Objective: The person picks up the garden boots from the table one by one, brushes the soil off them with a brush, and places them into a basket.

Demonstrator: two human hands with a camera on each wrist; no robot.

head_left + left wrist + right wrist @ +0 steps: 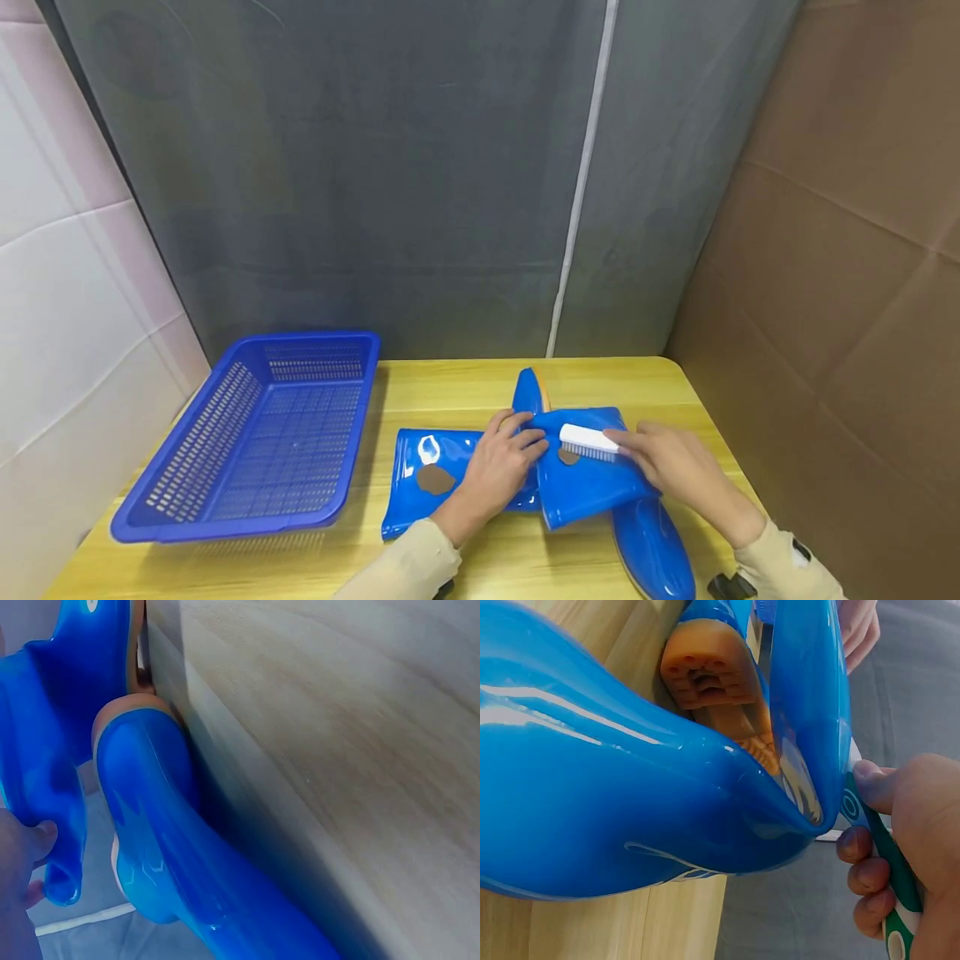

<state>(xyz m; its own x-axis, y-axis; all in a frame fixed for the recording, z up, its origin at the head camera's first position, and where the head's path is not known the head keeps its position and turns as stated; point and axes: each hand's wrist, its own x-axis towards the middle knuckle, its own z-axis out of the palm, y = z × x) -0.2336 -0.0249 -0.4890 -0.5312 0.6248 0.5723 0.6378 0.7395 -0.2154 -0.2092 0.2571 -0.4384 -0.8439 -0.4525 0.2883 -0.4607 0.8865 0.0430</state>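
Observation:
Two glossy blue rain boots lie crossed over each other. The lower rain boot [465,446] has its shaft to the left, with a brown patch [437,479] on it. Over it rests the shaft of the upper rain boot [592,487], its foot toward the near right. My left hand [498,462] pinches the upper boot's shaft near its opening, thumb on one side in the left wrist view. My right hand [678,467] grips a scrub brush [588,438] with a green-and-white handle [900,877]. The bristles lie against the upper boot, beside a smaller brown patch [568,457] they partly cover.
A blue plastic basket [348,467] with slotted walls stands on the left of the wooden table [450,392]. Grey fabric [412,183] hangs behind the table, with a pale curtain on the left and a brown one [840,333] on the right.

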